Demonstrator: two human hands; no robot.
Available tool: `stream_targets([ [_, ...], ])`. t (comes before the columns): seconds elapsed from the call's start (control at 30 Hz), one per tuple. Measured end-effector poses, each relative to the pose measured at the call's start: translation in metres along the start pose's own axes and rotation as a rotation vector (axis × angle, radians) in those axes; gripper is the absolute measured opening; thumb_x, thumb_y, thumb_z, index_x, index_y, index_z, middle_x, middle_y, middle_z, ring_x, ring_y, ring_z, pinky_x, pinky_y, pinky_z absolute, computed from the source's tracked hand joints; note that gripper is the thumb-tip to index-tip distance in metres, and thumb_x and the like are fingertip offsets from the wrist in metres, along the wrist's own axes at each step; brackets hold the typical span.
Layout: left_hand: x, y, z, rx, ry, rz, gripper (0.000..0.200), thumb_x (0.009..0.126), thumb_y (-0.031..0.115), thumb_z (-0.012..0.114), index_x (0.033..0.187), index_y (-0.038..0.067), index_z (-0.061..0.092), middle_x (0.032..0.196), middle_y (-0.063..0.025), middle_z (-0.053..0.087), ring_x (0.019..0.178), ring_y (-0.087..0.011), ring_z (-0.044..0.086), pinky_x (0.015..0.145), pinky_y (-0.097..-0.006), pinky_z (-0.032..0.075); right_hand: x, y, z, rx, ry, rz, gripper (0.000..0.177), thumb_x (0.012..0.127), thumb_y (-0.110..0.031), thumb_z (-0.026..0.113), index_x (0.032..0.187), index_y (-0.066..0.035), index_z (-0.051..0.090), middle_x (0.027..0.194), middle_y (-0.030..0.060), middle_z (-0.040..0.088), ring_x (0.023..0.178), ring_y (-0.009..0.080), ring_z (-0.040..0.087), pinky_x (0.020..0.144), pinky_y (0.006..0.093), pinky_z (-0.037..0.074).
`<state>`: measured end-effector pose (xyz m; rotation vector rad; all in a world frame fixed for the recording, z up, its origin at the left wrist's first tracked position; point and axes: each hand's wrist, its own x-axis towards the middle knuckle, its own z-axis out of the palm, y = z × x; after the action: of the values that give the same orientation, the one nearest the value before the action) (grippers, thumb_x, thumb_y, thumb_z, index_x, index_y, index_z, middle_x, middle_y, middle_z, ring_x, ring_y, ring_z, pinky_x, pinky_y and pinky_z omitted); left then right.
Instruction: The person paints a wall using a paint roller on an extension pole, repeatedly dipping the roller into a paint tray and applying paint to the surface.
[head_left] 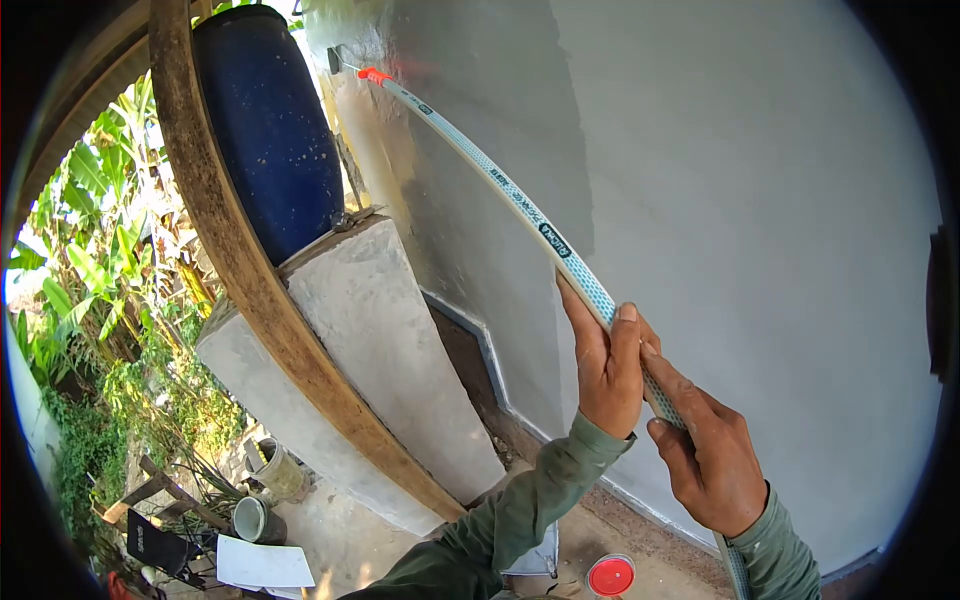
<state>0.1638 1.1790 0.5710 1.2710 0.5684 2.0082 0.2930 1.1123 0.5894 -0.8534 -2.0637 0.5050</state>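
Note:
A long white pole with a teal pattern (500,190) slants up and left across the view. At its far end is a paint roller with an orange-red handle (374,76); its dark roller head (335,61) is at the upper left part of the wall. My left hand (608,372) is wrapped round the pole near its middle. Just below it, my right hand (712,450) grips the same pole, whose lower end runs down past my right sleeve. The grey wall (720,180) has a darker patch on its left side with an uneven edge.
A wooden post (250,265) stands left of the wall, before a blue barrel (270,130) on a grey block (370,320). Below are a red-topped can (611,576), buckets (258,520), a white board (262,563) and a chair (160,540). Plants grow at far left.

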Motion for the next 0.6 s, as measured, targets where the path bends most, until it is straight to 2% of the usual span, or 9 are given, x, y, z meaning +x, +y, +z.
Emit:
stream_targets([
  [0.1, -0.02, 0.001, 0.013, -0.023, -0.018, 0.006, 0.071, 0.099, 0.015, 0.038, 0.149, 0.006, -0.012, 0.067, -0.0036, 0.047, 0.059, -0.0085, 0.042, 0.054, -0.0259, 0.041, -0.021, -0.003, -0.011, -0.019, -0.003, 0.03, 0.06, 0.083, 0.002, 0.058, 0.14, -0.005, 0.042, 0.079, 0.0196, 0.058, 0.055, 0.0334, 0.055, 0.058, 0.0389, 0.047],
  [0.17, -0.034, 0.002, 0.021, -0.032, -0.025, 0.007, 0.071, 0.099, 0.014, 0.037, 0.149, 0.005, -0.013, 0.067, -0.0038, 0.047, 0.058, -0.0083, 0.041, 0.053, -0.0259, 0.041, -0.033, -0.009, -0.021, -0.066, -0.117, 0.14, 0.053, 0.084, 0.005, 0.053, 0.136, 0.004, 0.043, 0.116, 0.028, 0.061, 0.078, 0.0357, 0.067, 0.073, 0.0379, 0.052],
  [0.27, -0.054, 0.003, 0.029, -0.08, -0.029, -0.013, 0.073, 0.098, 0.012, 0.036, 0.148, 0.005, -0.016, 0.067, -0.0038, 0.046, 0.056, -0.0077, 0.039, 0.052, -0.026, 0.04, -0.054, -0.013, -0.024, -0.063, -0.052, 0.073, 0.055, 0.082, 0.005, 0.054, 0.136, 0.005, 0.043, 0.113, 0.0306, 0.061, 0.084, 0.0391, 0.068, 0.077, 0.0398, 0.052],
  [0.33, -0.06, 0.006, 0.031, -0.109, -0.085, -0.025, 0.075, 0.099, 0.01, 0.037, 0.148, 0.008, -0.019, 0.109, -0.0154, 0.043, 0.066, -0.0067, 0.045, 0.053, -0.0232, 0.045, -0.057, -0.013, -0.026, -0.11, -0.052, 0.028, 0.056, 0.081, 0.005, 0.054, 0.136, 0.005, 0.043, 0.11, 0.032, 0.061, 0.087, 0.0414, 0.068, 0.079, 0.04, 0.052],
  [0.37, -0.059, 0.009, 0.037, -0.104, -0.038, -0.023, 0.073, 0.097, 0.011, 0.037, 0.149, 0.005, -0.015, 0.069, -0.0031, 0.045, 0.057, -0.0081, 0.039, 0.052, -0.0254, 0.04, -0.055, -0.014, -0.026, -0.101, -0.045, 0.038, 0.056, 0.082, 0.005, 0.054, 0.136, 0.004, 0.043, 0.11, 0.0311, 0.061, 0.085, 0.0401, 0.068, 0.078, 0.0397, 0.052],
  [0.43, -0.044, 0.011, 0.033, -0.101, -0.013, -0.009, 0.073, 0.097, 0.011, 0.038, 0.149, 0.006, -0.013, 0.07, -0.0031, 0.045, 0.058, -0.0082, 0.04, 0.052, -0.0251, 0.04, -0.046, -0.016, -0.024, -0.096, -0.036, 0.05, 0.056, 0.082, 0.004, 0.054, 0.137, 0.004, 0.043, 0.11, 0.0301, 0.062, 0.084, 0.0387, 0.068, 0.077, 0.0395, 0.051],
  [0.5, -0.026, 0.013, 0.024, -0.098, 0.027, -0.01, 0.072, 0.097, 0.013, 0.041, 0.151, 0.009, -0.007, 0.073, -0.0028, 0.046, 0.062, -0.0083, 0.042, 0.053, -0.0247, 0.041, -0.024, -0.012, -0.017, 0.002, 0.016, -0.028, 0.059, 0.082, 0.003, 0.057, 0.139, -0.004, 0.042, 0.077, 0.0205, 0.058, 0.058, 0.0352, 0.055, 0.06, 0.0399, 0.047],
  [0.6, 0.005, 0.011, 0.006, -0.07, 0.009, 0.026, 0.071, 0.097, 0.014, 0.042, 0.151, 0.011, -0.004, 0.073, -0.0028, 0.046, 0.062, -0.0084, 0.042, 0.054, -0.0251, 0.042, 0.005, -0.004, -0.005, 0.023, 0.019, -0.102, 0.058, 0.083, 0.002, 0.057, 0.139, -0.004, 0.042, 0.079, 0.022, 0.058, 0.06, 0.0367, 0.057, 0.062, 0.0404, 0.048],
])
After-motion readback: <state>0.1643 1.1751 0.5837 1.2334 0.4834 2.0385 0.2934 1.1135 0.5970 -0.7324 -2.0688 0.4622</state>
